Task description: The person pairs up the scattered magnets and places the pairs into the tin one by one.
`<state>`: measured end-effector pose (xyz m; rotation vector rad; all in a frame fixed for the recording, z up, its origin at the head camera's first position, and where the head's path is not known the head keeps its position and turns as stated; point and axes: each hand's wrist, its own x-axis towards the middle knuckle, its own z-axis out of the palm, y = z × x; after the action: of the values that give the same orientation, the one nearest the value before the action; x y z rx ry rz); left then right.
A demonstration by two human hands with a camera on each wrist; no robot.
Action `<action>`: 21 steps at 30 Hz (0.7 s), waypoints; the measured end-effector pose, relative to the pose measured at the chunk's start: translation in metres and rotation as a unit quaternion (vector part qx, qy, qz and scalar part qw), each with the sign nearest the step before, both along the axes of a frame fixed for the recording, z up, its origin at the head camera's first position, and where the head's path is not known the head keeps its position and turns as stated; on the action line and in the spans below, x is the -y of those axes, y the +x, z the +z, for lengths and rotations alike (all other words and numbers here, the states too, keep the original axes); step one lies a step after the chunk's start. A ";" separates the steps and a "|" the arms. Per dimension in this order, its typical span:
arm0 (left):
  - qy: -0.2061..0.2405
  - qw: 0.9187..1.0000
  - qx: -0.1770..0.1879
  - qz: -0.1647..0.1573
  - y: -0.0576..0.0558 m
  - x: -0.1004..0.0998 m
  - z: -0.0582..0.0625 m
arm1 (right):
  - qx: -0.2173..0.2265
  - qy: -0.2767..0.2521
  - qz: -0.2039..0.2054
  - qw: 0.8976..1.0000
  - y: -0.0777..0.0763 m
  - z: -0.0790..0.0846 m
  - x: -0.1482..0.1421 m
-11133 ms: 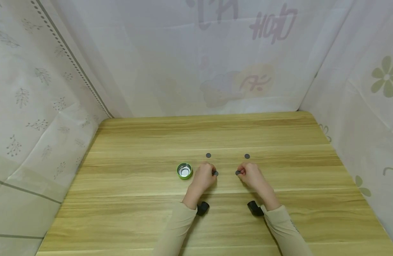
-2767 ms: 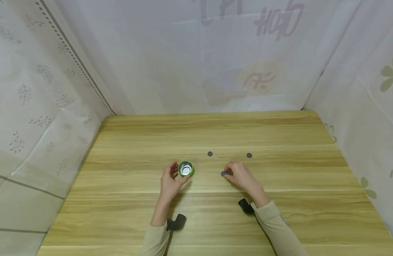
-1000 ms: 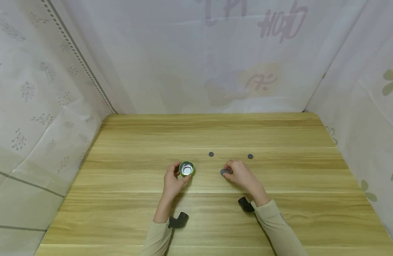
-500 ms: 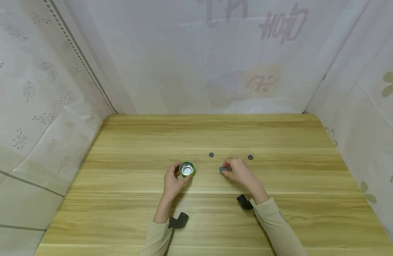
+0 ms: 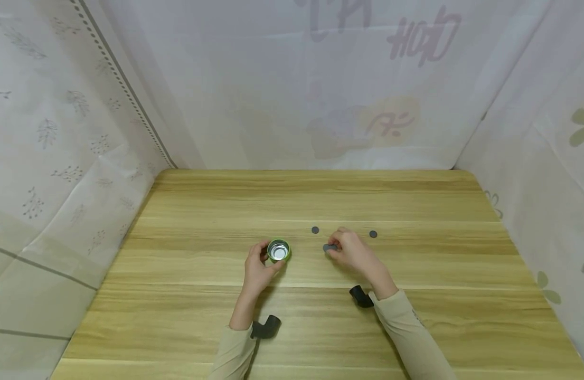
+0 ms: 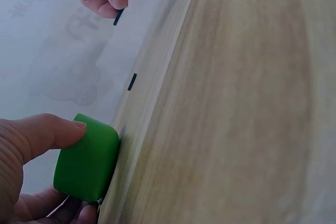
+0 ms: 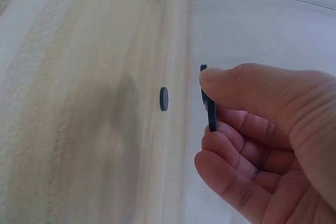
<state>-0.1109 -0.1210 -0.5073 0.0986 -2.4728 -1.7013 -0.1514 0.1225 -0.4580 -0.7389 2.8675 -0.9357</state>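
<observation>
My left hand [image 5: 256,272] holds a small round green tin [image 5: 279,250] with a silvery inside, upright on the table. In the left wrist view the thumb lies on the green wall [image 6: 89,156] and the fingers curl below it. To the right, my right hand [image 5: 356,253] pinches two dark grey discs [image 7: 211,114], partly overlapping, between thumb and fingers. They are lifted off the table. One loose disc [image 5: 315,230] lies flat just beyond and left of this hand; another disc [image 5: 373,234] lies beyond it to the right.
The wooden table [image 5: 201,211] has a patterned white cloth [image 5: 254,95] behind it and at both sides. A black curved piece [image 5: 266,327] sits by the left wrist, and a similar black piece [image 5: 361,296] by the right.
At first each hand pinched a disc; later frames show the left hand at the tin and the right with discs. Lately the right hand has moved slightly left and farther away.
</observation>
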 end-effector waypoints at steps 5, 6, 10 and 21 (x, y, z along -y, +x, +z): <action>-0.001 1.000 -0.002 -0.001 0.000 0.000 0.000 | -0.008 0.001 0.009 1.000 -0.002 0.002 0.003; -0.002 1.000 -0.002 -0.001 0.000 0.000 0.000 | -0.010 0.002 0.011 1.000 -0.003 0.003 0.003; -0.001 1.000 -0.005 -0.001 0.000 0.000 -0.001 | -0.017 0.009 0.014 1.000 -0.004 0.006 0.006; 0.007 1.000 -0.005 -0.004 0.001 0.001 0.000 | -0.024 0.016 0.026 0.999 -0.008 0.007 0.016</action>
<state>-0.1098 -0.1215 -0.5078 0.0809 -2.4581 -1.7171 -0.1595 0.1068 -0.4508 -0.8408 2.8820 -0.8742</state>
